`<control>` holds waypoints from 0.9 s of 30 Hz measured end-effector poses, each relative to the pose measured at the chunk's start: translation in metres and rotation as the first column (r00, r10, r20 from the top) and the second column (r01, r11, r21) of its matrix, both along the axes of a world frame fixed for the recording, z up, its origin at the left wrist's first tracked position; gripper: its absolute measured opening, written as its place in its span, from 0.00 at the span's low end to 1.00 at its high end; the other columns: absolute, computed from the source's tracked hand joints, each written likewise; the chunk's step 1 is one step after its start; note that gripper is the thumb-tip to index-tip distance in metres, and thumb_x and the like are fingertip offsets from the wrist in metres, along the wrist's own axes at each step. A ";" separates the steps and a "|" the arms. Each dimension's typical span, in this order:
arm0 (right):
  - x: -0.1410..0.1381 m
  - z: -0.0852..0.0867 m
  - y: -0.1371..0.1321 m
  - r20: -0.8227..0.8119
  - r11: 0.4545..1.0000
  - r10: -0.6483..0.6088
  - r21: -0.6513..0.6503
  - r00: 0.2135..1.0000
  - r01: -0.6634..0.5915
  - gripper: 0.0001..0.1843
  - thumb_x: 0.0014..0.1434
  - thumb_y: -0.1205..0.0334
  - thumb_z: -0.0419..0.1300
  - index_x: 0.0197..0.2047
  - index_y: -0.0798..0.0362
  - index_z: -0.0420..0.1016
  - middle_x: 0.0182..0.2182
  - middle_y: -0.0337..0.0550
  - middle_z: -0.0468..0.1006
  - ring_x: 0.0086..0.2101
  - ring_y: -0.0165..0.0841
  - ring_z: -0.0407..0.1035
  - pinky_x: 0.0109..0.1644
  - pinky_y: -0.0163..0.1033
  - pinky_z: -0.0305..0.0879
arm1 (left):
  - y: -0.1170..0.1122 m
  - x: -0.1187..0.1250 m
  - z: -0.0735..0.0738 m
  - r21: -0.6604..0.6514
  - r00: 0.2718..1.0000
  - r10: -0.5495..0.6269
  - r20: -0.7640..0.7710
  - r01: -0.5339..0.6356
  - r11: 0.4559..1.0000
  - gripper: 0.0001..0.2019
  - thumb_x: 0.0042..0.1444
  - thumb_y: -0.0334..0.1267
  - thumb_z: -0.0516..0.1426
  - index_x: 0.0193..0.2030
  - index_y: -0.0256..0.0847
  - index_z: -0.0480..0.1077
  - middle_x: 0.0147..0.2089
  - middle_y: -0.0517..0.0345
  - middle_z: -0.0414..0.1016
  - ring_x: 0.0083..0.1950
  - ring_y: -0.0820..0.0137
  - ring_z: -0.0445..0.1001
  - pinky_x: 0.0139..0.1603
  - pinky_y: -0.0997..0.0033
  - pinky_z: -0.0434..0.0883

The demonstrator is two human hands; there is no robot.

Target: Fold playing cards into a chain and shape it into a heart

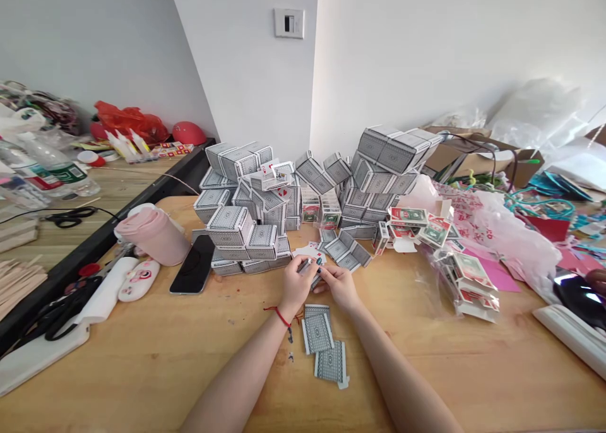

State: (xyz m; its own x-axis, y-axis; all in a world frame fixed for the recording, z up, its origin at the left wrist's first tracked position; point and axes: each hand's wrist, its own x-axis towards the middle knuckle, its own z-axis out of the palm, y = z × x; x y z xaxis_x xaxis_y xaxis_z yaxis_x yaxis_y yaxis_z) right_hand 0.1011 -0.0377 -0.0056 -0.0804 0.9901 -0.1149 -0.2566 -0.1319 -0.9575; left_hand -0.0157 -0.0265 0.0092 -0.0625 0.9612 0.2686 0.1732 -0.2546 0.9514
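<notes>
Left hand and right hand meet at mid-table, just near of the heap of grey card boxes. The fingers of both curl inward and pinch a small deck of cards between them, low over the table. A few loose cards lie just beyond it.

Flattened box blanks lie face down between my wrists. The phone is left of the heap and the red-and-green packs are right of it.

My read on handling: grip the deck by its long edges with light, even pressure so no card slips. Square it against the table before anything else. Keep my elbows in, because the heap looks loosely stacked and a nudge could topple it.
</notes>
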 end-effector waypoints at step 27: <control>-0.005 -0.002 -0.003 0.131 0.993 -0.029 0.115 0.991 0.014 0.19 0.46 0.48 0.60 0.33 0.56 0.79 0.22 0.42 0.76 0.20 0.31 0.68 0.22 0.37 0.69 | 0.011 -0.002 -0.010 -0.094 0.997 -0.005 0.080 0.013 0.996 0.08 0.47 0.39 0.55 0.23 0.37 0.69 0.25 0.59 0.72 0.30 0.71 0.69 0.33 0.74 0.64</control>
